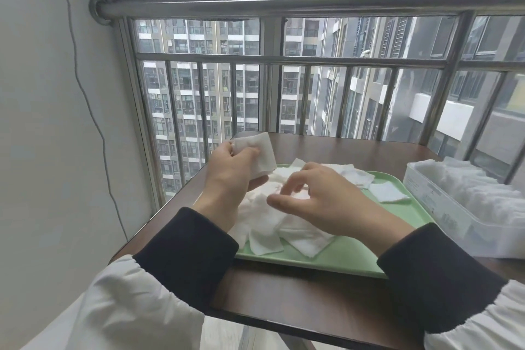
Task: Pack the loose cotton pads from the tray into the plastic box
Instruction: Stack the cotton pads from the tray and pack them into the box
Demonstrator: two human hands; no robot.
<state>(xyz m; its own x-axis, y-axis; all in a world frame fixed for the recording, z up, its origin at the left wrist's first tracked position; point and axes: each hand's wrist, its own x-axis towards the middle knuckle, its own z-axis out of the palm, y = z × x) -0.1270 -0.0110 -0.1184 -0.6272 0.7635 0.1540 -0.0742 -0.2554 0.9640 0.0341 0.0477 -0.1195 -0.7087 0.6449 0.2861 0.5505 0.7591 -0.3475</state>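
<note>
A green tray [355,257] lies on the dark table with a heap of loose white cotton pads [270,221] on it. One pad [387,192] lies apart near the tray's right side. My left hand [230,170] is raised above the tray's left end and grips a small stack of cotton pads [262,155]. My right hand [321,196] hovers over the heap with its fingers apart and curled, holding nothing that I can see. The clear plastic box [443,210] stands right of the tray, with rows of pads [483,190] packed in it.
The brown table [284,298] stands against a metal window railing [284,60], with a white wall and a hanging cable [85,94] on the left. The table's near edge is just below my sleeves.
</note>
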